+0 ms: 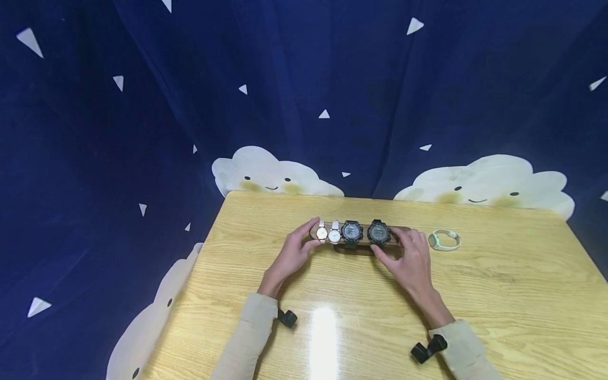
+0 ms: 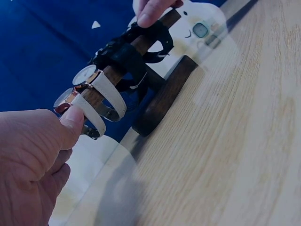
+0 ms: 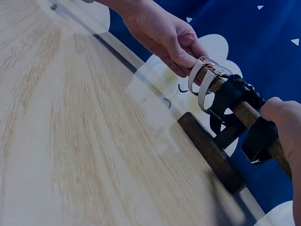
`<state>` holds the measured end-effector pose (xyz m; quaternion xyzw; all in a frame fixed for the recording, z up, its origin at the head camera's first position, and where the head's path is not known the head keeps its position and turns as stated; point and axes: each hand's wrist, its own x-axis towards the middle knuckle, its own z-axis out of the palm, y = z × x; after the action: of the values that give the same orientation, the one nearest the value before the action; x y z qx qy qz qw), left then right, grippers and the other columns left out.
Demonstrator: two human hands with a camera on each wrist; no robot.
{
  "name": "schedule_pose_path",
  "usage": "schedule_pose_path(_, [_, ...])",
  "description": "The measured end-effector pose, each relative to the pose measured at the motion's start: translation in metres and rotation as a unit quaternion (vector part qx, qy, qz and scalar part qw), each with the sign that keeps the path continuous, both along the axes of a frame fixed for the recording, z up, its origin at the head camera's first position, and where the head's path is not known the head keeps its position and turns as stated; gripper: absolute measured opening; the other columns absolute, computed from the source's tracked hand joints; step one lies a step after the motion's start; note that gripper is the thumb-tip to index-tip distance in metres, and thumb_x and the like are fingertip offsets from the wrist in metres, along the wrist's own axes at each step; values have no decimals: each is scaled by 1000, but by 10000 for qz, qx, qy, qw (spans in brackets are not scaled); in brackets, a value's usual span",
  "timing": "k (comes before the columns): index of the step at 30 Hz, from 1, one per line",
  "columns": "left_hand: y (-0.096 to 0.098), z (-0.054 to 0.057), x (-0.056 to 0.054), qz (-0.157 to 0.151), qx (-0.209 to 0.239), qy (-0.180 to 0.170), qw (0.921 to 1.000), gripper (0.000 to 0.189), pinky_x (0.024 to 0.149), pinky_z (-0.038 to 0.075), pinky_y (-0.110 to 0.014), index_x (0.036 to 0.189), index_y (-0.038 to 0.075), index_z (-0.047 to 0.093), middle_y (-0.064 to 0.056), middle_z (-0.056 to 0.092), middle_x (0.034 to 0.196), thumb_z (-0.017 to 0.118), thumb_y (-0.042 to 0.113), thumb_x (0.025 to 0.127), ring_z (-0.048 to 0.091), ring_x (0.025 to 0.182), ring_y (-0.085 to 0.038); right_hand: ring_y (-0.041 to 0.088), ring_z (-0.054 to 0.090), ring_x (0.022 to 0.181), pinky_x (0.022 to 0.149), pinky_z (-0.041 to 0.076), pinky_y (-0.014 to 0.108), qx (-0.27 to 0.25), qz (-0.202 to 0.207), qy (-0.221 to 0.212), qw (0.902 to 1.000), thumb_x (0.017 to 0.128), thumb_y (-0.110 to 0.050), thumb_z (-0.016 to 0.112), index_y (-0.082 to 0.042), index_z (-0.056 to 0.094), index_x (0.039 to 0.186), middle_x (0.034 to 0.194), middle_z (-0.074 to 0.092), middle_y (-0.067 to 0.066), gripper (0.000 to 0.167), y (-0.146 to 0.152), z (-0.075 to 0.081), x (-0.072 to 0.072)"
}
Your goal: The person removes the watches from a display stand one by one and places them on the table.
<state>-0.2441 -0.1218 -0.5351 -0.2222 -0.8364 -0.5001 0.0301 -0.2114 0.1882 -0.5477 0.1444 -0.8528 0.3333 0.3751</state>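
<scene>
A dark wooden T-bar watch stand [image 2: 162, 101] holds two white-strapped watches [image 1: 334, 235] with rose-gold cases, side by side at its left end. Farther right on the bar sit a chunky black digital watch [image 1: 351, 231] and, across a small gap, a second black watch [image 1: 378, 233]. My left hand [image 1: 292, 256] pinches the outermost white-strapped watch [image 2: 89, 110] at the bar's left end, thumb on the near side. With thumb and fingers on either side of its case, my right hand [image 1: 410, 261] grips the second black watch. Its far fingers are partly hidden in the right wrist view.
A pale green and white watch [image 1: 445, 240] lies on its side on the wooden table [image 1: 513, 295], right of the stand. Behind the table's back edge hangs a dark blue curtain [image 1: 294, 63] with white triangles and smiling clouds.
</scene>
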Motion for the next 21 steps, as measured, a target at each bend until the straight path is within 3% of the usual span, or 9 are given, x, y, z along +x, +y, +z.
schedule_pose_path(11, [0,0,1,13,-1,-168,9999,66,123,34,-37,158,13,45,-14,47,160,69,6,97,43,149,-27,32,45,78,71,30,34,23,-170,-26,9998,74,-45,86,5,73,115,79,54,14,66,-5,0,2])
schedule_pose_path(21, [0,1,-1,-7,-67,-74,10000,64,123,34,-37,158,8,45,-15,47,160,67,7,98,43,148,-28,34,45,78,70,30,35,58,-283,-29,9996,76,-46,84,6,73,114,79,55,15,65,-6,0,1])
